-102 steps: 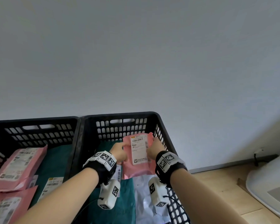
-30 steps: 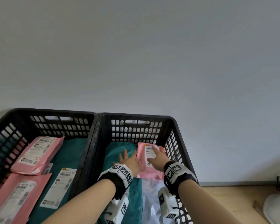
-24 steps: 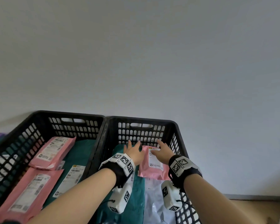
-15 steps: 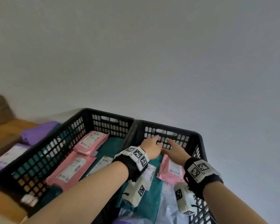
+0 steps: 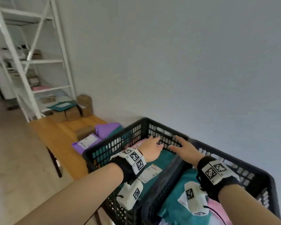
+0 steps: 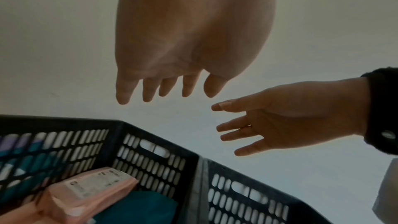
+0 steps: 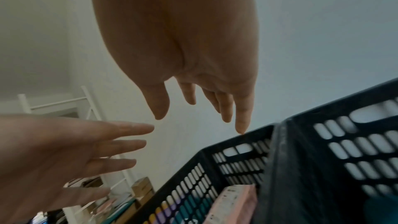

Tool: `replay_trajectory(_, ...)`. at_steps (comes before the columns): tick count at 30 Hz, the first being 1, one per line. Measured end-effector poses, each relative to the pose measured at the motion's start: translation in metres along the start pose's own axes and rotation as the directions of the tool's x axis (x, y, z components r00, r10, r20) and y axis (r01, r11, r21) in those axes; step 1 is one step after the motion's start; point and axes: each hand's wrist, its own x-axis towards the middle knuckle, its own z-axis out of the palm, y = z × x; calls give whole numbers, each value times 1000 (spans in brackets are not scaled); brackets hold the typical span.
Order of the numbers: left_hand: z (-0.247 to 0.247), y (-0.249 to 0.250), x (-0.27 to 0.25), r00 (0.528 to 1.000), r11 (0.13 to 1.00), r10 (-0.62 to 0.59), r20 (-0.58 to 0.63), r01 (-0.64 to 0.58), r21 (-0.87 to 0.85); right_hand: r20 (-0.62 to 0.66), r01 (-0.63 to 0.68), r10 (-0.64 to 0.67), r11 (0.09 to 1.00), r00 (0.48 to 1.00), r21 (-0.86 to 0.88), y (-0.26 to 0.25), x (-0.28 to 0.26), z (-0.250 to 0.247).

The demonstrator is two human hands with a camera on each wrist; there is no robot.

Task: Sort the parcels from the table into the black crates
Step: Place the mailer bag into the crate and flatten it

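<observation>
Both hands are up over the two black crates, left hand (image 5: 150, 150) and right hand (image 5: 185, 151), each grip loose with fingers spread and nothing in it. Pink parcel (image 6: 90, 193) sits in the left crate (image 5: 113, 143) on teal ones; purple parcels (image 5: 88, 142) wait on the bench (image 5: 63, 135).
</observation>
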Motion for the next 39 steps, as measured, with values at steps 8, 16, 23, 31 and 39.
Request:
replay_trajectory(8, -74, -78, -32, 988, 996, -2, -153, -11, -84, 70, 68, -68, 998, 995, -6, -86, 39, 84)
replay_trajectory(16, -159, -211, -44, 982, 990, -85, -168, 64, -124, 95, 82, -83, 997, 992, 8, -169, 79, 208)
replay_trajectory(23, -215, -344, -56, 979, 974, -157, -129, 132, -185, 119, 5, -5, 1000, 993, 4, -225, 112, 317)
replay_trajectory(31, -225, -473, -67, 961, 943, -271, -57, 253, -217, 152, -84, 96, 993, 984, -80, -254, 128, 418)
replay_trajectory(39, -224, -543, -42, 929, 890, -367, 53, 367, -272, 197, -123, 138, 989, 971, -86, -231, 177, 477)
